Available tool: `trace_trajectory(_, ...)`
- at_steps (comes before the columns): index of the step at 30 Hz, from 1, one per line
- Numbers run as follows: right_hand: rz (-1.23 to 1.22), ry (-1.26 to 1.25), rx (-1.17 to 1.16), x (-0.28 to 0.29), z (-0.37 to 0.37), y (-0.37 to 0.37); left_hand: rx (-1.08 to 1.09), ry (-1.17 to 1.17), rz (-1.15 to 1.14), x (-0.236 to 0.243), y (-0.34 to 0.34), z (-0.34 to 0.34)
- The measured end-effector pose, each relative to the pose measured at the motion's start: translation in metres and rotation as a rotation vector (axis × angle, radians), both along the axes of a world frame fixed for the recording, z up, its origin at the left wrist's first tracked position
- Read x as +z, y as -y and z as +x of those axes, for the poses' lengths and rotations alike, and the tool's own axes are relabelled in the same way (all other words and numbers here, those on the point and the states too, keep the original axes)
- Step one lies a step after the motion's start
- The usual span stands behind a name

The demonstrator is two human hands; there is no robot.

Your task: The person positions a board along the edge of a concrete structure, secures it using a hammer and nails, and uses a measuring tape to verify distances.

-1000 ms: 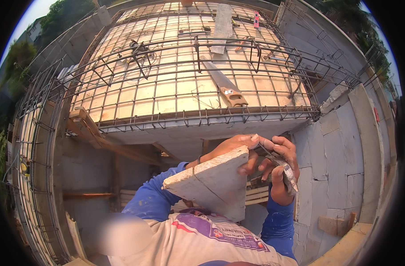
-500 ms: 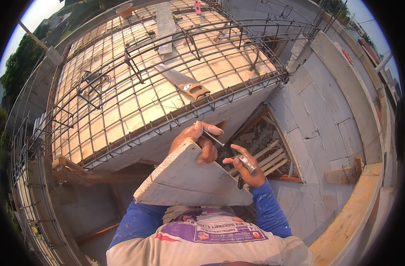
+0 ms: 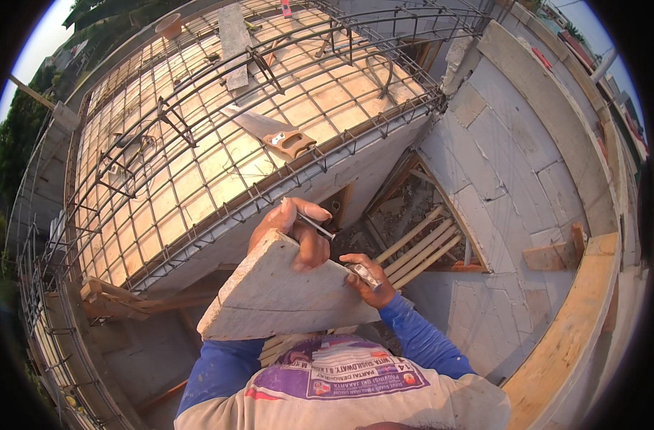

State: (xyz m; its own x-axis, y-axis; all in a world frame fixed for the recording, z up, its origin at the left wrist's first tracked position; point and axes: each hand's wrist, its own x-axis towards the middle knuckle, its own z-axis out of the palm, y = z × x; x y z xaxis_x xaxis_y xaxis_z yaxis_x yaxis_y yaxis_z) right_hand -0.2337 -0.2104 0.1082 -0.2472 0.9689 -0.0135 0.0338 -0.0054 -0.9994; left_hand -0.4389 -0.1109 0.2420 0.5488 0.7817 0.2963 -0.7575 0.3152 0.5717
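My left hand [image 3: 287, 229] is closed at the top edge of a whitish, dusty board [image 3: 284, 294] that tilts in front of my chest. A long nail [image 3: 316, 228] sticks out between its fingers, with the flat head toward the right. My right hand [image 3: 373, 282] is closed around a hammer at the right edge of the board. The worn metal hammer head [image 3: 364, 275] shows above the fingers, while its handle is hidden. The nail and the hammer head are apart.
Ahead, a rebar grid [image 3: 176, 165] covers plywood sheets. A handsaw [image 3: 273, 132] and a grey plank [image 3: 234, 54] lie there, with a bucket [image 3: 169, 26] farther back. Light poles [image 3: 427, 247] lie below in an opening. A grey block wall [image 3: 513, 158] rises at the right, beside a timber [image 3: 567, 344].
My right hand with the hammer has moved left and now meets the board's edge. The board and my left hand have shifted slightly left. The whole view has turned a little.
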Motion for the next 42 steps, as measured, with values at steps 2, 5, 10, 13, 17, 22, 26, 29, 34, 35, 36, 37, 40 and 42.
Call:
trace_trajectory(2,0.027,-0.015,-0.051,-0.002,-0.003,-0.003,0.182,-0.185,-0.168,0.013,0.003,0.004)
trace_trajectory(5,0.065,0.066,-0.081,-0.003,-0.001,-0.009,0.378,-0.394,-0.315,-0.016,-0.022,-0.005)
trace_trajectory(10,0.010,0.006,-0.098,-0.005,0.003,-0.012,0.493,-0.545,-0.664,-0.174,-0.084,-0.062)
trace_trajectory(13,0.073,0.046,-0.093,0.002,0.001,-0.015,0.520,-0.417,-0.931,-0.275,-0.110,-0.102)
trace_trajectory(17,0.068,0.075,-0.089,0.006,0.001,-0.014,0.672,-0.385,-0.946,-0.299,-0.163,-0.117)
trace_trajectory(22,0.043,0.094,-0.103,-0.002,0.003,-0.016,0.634,-0.437,-0.871,-0.224,-0.202,-0.118)
trace_trajectory(26,0.087,0.081,-0.122,0.000,0.000,-0.025,0.428,-0.792,-0.400,-0.219,-0.130,-0.105)
trace_trajectory(29,-0.052,0.025,-0.109,-0.007,-0.002,-0.033,0.024,-1.018,-0.177,-0.191,-0.010,-0.085)
trace_trajectory(34,-0.002,-0.014,-0.113,-0.036,-0.020,-0.051,-0.104,-1.157,-0.269,-0.187,0.125,-0.074)
trace_trajectory(35,0.031,-0.008,-0.145,-0.042,-0.027,-0.054,-0.071,-1.190,-0.286,-0.192,0.137,-0.074)
trace_trajectory(36,0.069,-0.004,-0.163,-0.045,-0.033,-0.056,-0.035,-1.229,-0.295,-0.199,0.144,-0.072)
trace_trajectory(37,0.059,-0.012,-0.172,-0.044,-0.038,-0.056,0.011,-1.272,-0.288,-0.202,0.147,-0.070)
trace_trajectory(40,0.068,0.002,-0.217,-0.042,-0.044,-0.059,0.182,-1.395,-0.197,-0.199,0.139,-0.062)
trace_trajectory(42,0.090,0.030,-0.245,-0.046,-0.048,-0.059,0.196,-1.373,-0.236,-0.184,0.132,-0.054)
